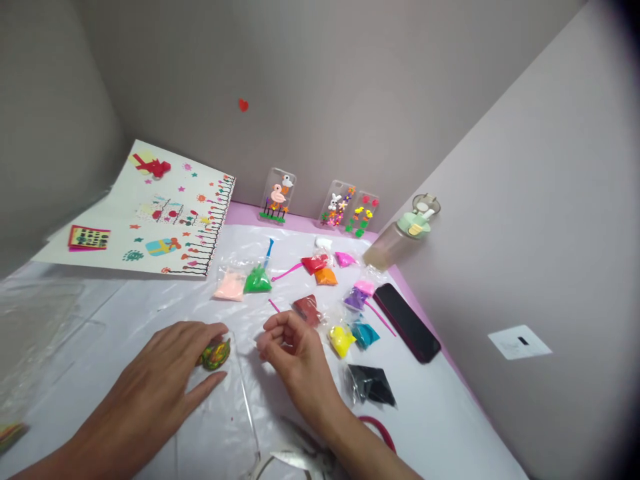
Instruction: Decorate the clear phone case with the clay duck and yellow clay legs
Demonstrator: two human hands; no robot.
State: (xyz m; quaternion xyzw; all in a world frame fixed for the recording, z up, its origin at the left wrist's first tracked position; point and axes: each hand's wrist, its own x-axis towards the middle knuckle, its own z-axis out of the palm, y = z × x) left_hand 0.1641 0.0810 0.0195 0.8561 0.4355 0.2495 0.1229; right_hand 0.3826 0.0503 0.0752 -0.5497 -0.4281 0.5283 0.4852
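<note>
Left hand (173, 363): one, palm down over the table (450, 427), open, fingers arched and thumb held apart. Lump (217, 355): one, marbled green, yellow and orange, on the table in the gap between thumb and forefinger, partly hidden by the fingers.

Right hand (295, 357): one, just across from the lump, fingers curled and thumb drawn near them; whether anything small is pinched there, I cannot tell.

Packets of soft colour, clear-wrapped, beyond and beside the right hand: brownish-red packet (307, 308), nearest its knuckles; yellow packet (342, 341) with teal packet (367, 335) against it; black packet (374, 385), nearer the person; purple packet (355, 298); red packet (315, 264), with orange packet (327, 277) just below; peach packet (230, 287) beside green packet (258, 280).

Blue stick (270, 251): one, rising behind the green packet.

Phone (407, 323): one, dark screen up, by the right-hand table edge. Bottle (395, 241): one, pale green lid, beyond the phone.

Clear cases (277, 195): three, decorated, leaning at the back wall. Drawing (175, 230): one large sheet, propped at left. Metal tool (290, 459): blurred, partly hidden at the near edge.
</note>
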